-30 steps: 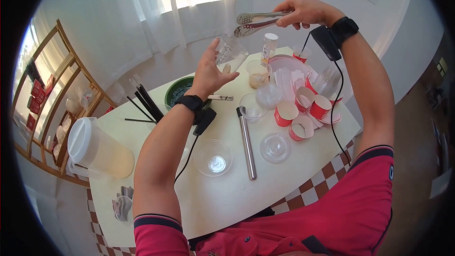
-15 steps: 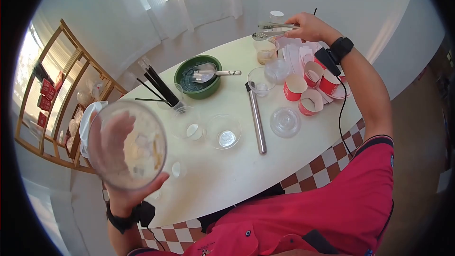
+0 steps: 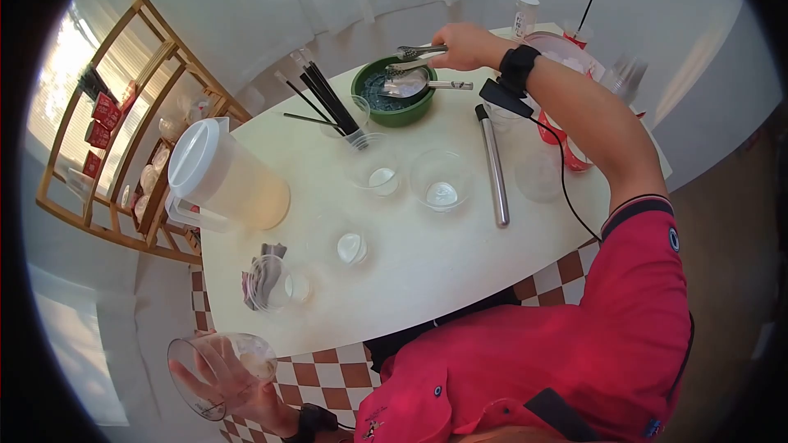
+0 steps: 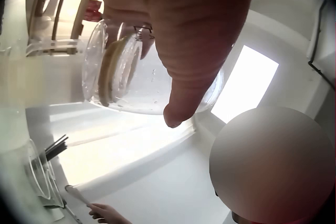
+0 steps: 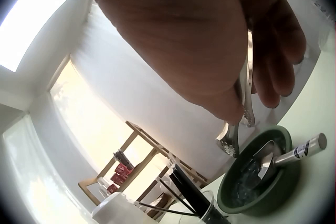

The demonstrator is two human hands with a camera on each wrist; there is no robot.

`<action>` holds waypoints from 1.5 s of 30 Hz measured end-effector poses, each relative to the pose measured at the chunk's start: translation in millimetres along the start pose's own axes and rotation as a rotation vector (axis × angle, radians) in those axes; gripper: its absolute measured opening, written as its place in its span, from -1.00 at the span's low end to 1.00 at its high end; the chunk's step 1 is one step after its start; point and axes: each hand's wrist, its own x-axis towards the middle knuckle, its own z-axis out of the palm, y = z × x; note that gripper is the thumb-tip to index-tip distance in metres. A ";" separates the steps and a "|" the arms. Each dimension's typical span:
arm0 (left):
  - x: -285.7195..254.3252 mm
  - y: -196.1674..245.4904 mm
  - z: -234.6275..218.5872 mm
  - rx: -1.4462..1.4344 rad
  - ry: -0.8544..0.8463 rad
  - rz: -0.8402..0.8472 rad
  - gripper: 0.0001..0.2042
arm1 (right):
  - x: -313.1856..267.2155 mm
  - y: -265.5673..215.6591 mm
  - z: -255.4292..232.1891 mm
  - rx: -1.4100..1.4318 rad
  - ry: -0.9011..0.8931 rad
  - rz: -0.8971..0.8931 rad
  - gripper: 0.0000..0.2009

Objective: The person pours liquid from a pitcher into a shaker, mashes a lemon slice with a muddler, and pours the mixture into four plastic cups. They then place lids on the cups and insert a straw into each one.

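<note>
My left hand (image 3: 234,390) holds a clear plastic cup (image 3: 215,369) low beside the table's near left corner, over the checkered floor. In the left wrist view the cup (image 4: 131,71) lies on its side in my palm with pale pieces inside. My right hand (image 3: 461,45) grips metal tongs (image 3: 417,52) above the green bowl (image 3: 392,92) at the far side of the table. The tongs' tips (image 5: 231,140) hang just over the bowl (image 5: 257,184), which holds dark contents and a metal scoop (image 3: 423,84).
A lidded pitcher (image 3: 222,180) stands at the table's left. Black straws (image 3: 324,102) lean in a cup beside the bowl. Several clear cups and lids (image 3: 442,180) and a steel rod (image 3: 492,166) lie mid-table. Red paper cups (image 3: 566,152) sit behind my right arm. A wooden shelf (image 3: 115,115) stands left.
My left hand has carried the clear cup from above the table down past its near left edge. My right hand has brought the tongs leftward and down over the green bowl.
</note>
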 end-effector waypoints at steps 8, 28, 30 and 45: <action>-14.5 -45.8 -40.2 0.019 -0.105 0.012 0.18 | 0.1 -43.8 21.3 -0.033 0.038 0.115 -0.36; -20.2 -1.5 55.5 -0.528 -0.620 0.089 0.30 | -192.5 -24.4 85.4 -0.310 0.070 -0.688 -0.84; -25.5 2.1 61.5 -0.777 -0.621 -0.023 0.19 | -188.5 -24.3 83.0 -0.271 0.069 -0.730 -0.84; -43.4 4.1 82.4 -0.798 -0.812 -0.084 0.09 | -193.9 -43.4 3.9 0.008 0.483 -0.542 -0.68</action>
